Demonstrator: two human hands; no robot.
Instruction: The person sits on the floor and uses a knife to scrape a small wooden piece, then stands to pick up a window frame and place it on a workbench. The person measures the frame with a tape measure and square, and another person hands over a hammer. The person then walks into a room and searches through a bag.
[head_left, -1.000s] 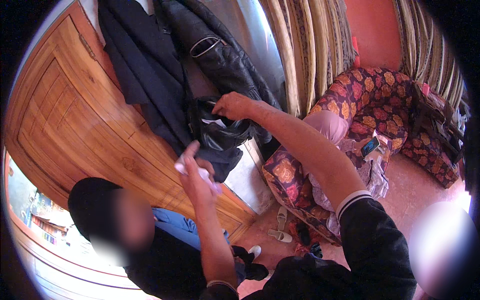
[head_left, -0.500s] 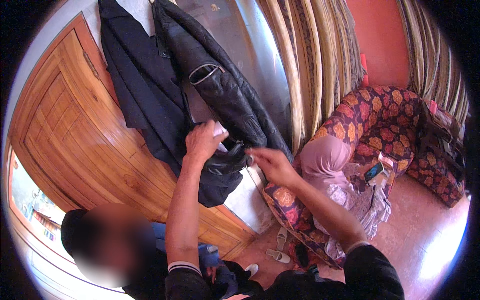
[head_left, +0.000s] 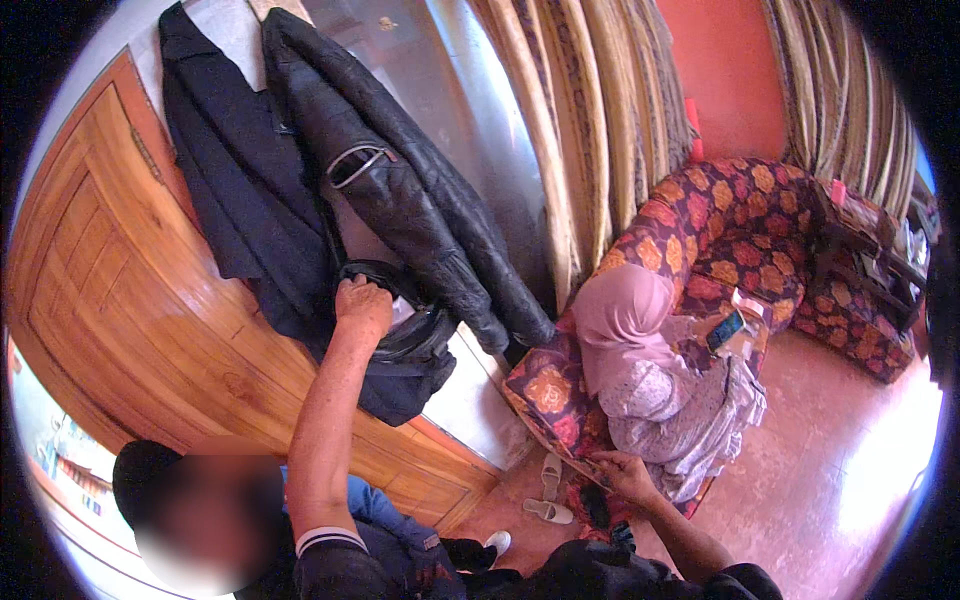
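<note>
A black leather jacket (head_left: pixel 405 190) with a zipped opening on it hangs at the wall beside a dark cloth garment (head_left: pixel 235 150). My left hand (head_left: pixel 362 305) is closed on the leather jacket's lower edge, and a bit of white shows just beside its fingers. Lower and to the right, my right hand (head_left: pixel 622 475) is away from the clothes, in front of the flowered sofa (head_left: pixel 545 385). Its fingers are drawn together; what they hold, if anything, is too small to make out.
A wooden door (head_left: pixel 110 260) stands on the left, with a person in a dark cap (head_left: pixel 145 465) close below it. Another person in a pink headscarf (head_left: pixel 625 310) sits on the sofa with a phone (head_left: pixel 725 330). Sandals (head_left: pixel 548 512) lie on the floor.
My right hand has left the jacket's edge and moved down and to the right. The left hand stays at the jacket, now gripping the black edge. The view has shifted slightly.
</note>
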